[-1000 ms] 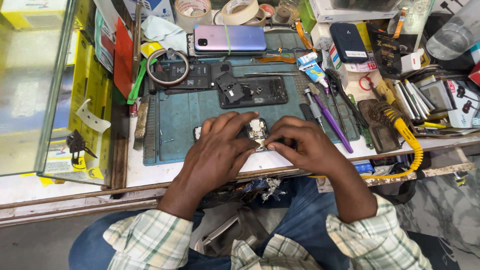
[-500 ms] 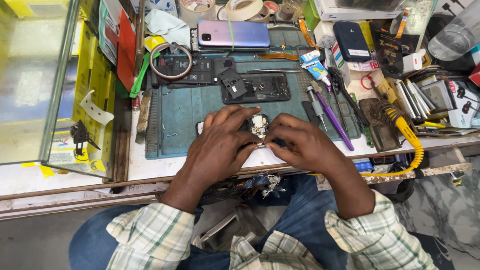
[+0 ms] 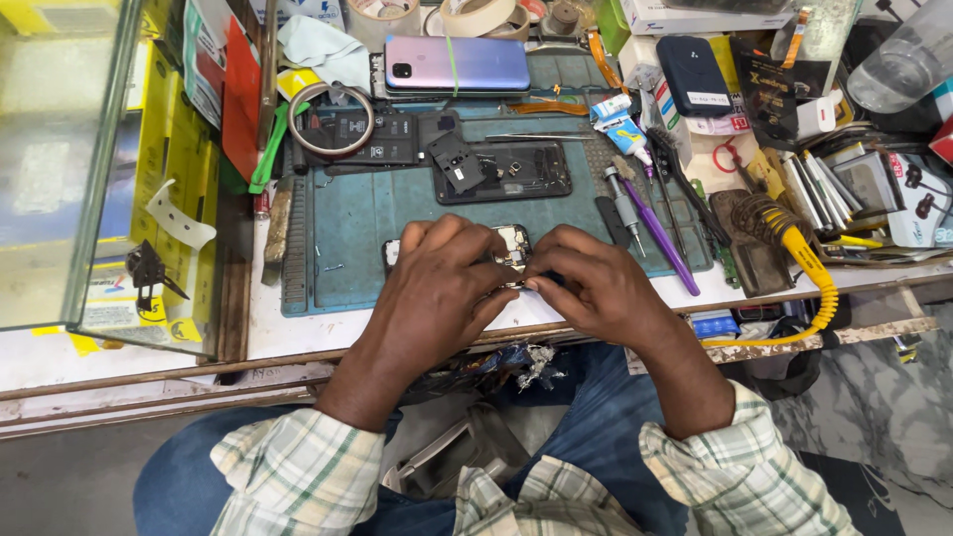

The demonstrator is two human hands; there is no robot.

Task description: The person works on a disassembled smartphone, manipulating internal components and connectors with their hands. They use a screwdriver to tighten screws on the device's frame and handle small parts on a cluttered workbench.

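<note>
Opened phone (image 3: 511, 245) lies in the middle of the frame, on the near edge of the teal mat (image 3: 357, 223). Left hand (image 3: 437, 288) presses down over it. Right hand (image 3: 586, 283) pinches its lower edge with its fingertips. One slip there might bend a tiny part inside or push the phone off the bench.

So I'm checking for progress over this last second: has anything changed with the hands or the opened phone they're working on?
Hardly anything. The left hand and right hand stay closed over the small opened phone at the mat's front edge, fingertips still meeting on it; nothing was picked up or let go. Only the camera view shifted slightly. The disassembled black phone, purple phone and tools lie as before.
</note>
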